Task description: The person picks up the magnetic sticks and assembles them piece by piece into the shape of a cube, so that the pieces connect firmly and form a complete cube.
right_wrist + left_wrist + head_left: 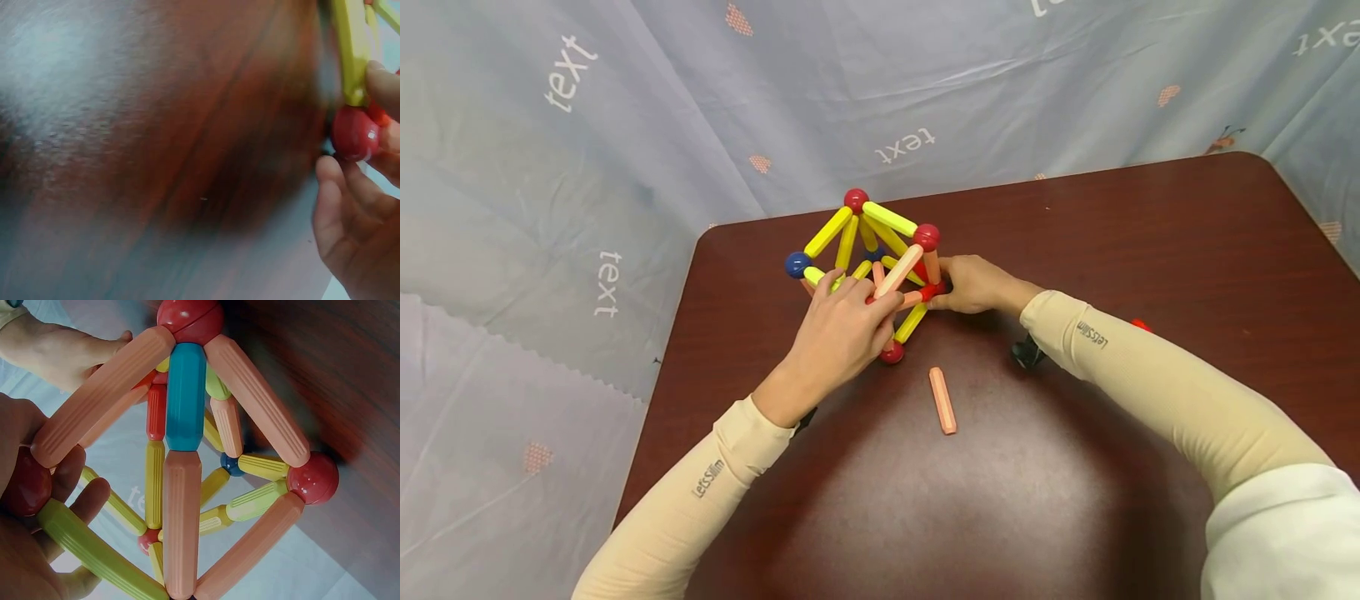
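A frame of magnetic rods and balls stands on the table, with a red ball (856, 200) at its top and a blue ball (797, 265) on its left side. My left hand (842, 325) is at the near side, its fingers curled round a red ball (26, 482) that joins a peach rod (103, 397) and a lime rod (97, 547). In the left wrist view a teal rod (186, 397) runs down from another red ball. My right hand (973, 283) grips a red ball (354, 133) at the frame's right side, below a yellow rod (351, 53).
A loose peach rod (943, 400) lies on the brown table (1000, 500) in front of the frame. Under the right forearm sits a small dark object (1026, 352), and a red piece (1141, 325) shows past the sleeve. A grey printed curtain (880, 83) hangs behind.
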Action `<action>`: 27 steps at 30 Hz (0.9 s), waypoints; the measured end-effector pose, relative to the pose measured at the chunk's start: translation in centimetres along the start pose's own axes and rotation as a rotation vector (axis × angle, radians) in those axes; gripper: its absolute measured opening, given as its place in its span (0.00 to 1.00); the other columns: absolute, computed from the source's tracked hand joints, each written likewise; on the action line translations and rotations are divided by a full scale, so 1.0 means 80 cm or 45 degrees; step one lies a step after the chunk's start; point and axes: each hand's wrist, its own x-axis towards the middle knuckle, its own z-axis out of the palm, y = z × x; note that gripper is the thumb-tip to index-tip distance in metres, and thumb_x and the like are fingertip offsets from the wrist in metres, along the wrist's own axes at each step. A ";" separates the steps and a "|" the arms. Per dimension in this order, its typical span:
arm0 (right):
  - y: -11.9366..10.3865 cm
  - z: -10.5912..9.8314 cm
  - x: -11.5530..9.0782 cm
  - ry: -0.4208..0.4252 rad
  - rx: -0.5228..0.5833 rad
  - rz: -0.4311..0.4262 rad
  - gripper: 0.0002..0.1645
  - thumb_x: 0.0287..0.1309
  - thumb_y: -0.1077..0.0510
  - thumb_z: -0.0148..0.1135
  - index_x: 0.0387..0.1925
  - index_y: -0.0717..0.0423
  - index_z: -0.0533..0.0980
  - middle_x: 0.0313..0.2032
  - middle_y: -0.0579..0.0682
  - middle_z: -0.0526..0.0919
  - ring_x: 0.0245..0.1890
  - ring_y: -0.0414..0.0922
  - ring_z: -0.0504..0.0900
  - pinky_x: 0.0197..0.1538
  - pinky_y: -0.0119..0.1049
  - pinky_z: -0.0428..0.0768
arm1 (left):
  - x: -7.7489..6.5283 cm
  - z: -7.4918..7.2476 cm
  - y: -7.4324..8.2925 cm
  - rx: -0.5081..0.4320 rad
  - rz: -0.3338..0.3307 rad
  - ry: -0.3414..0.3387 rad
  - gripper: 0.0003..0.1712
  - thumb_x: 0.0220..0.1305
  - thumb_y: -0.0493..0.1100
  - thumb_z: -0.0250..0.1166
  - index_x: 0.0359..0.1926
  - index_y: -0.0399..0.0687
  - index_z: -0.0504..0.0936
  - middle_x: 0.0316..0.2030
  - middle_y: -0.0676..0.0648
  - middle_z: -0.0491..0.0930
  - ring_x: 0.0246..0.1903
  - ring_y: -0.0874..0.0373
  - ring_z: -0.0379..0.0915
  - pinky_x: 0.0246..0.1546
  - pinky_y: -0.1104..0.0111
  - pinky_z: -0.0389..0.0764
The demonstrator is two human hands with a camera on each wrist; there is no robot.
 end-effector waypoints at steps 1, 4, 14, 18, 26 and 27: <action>0.000 -0.001 0.000 -0.017 0.021 0.000 0.32 0.61 0.47 0.71 0.61 0.58 0.74 0.46 0.54 0.83 0.44 0.51 0.79 0.56 0.47 0.78 | 0.000 0.000 0.000 -0.001 0.001 -0.004 0.06 0.68 0.45 0.64 0.36 0.49 0.80 0.24 0.46 0.74 0.30 0.48 0.77 0.56 0.47 0.74; 0.003 -0.006 0.000 -0.081 0.100 0.000 0.38 0.61 0.45 0.71 0.66 0.59 0.71 0.55 0.56 0.82 0.52 0.52 0.79 0.65 0.51 0.76 | 0.000 -0.001 0.000 0.004 -0.006 -0.032 0.05 0.66 0.44 0.65 0.36 0.49 0.80 0.25 0.46 0.75 0.32 0.47 0.78 0.58 0.46 0.74; 0.006 -0.010 0.002 -0.161 0.191 0.038 0.44 0.62 0.40 0.68 0.70 0.61 0.67 0.65 0.59 0.77 0.65 0.55 0.76 0.72 0.56 0.69 | 0.000 -0.001 0.001 0.026 -0.014 -0.045 0.07 0.68 0.48 0.65 0.38 0.49 0.81 0.25 0.45 0.76 0.33 0.46 0.80 0.58 0.45 0.74; 0.001 -0.011 0.002 -0.144 0.182 0.064 0.44 0.62 0.40 0.69 0.70 0.60 0.67 0.63 0.59 0.78 0.63 0.55 0.77 0.71 0.56 0.70 | 0.001 -0.001 0.000 0.032 -0.014 -0.049 0.08 0.69 0.49 0.66 0.40 0.50 0.82 0.25 0.45 0.77 0.34 0.46 0.80 0.59 0.44 0.74; -0.001 -0.007 0.003 -0.113 0.158 0.068 0.42 0.62 0.42 0.70 0.68 0.61 0.69 0.59 0.58 0.80 0.57 0.53 0.78 0.69 0.53 0.72 | 0.000 0.001 0.002 0.041 -0.036 -0.023 0.24 0.67 0.47 0.66 0.63 0.52 0.77 0.28 0.44 0.78 0.33 0.46 0.80 0.58 0.45 0.75; -0.001 -0.006 0.003 -0.107 0.151 0.069 0.40 0.61 0.43 0.70 0.67 0.61 0.69 0.57 0.58 0.81 0.55 0.53 0.78 0.69 0.53 0.73 | 0.000 0.001 0.002 0.045 -0.038 -0.017 0.29 0.67 0.46 0.66 0.68 0.53 0.74 0.28 0.44 0.78 0.32 0.46 0.79 0.58 0.45 0.76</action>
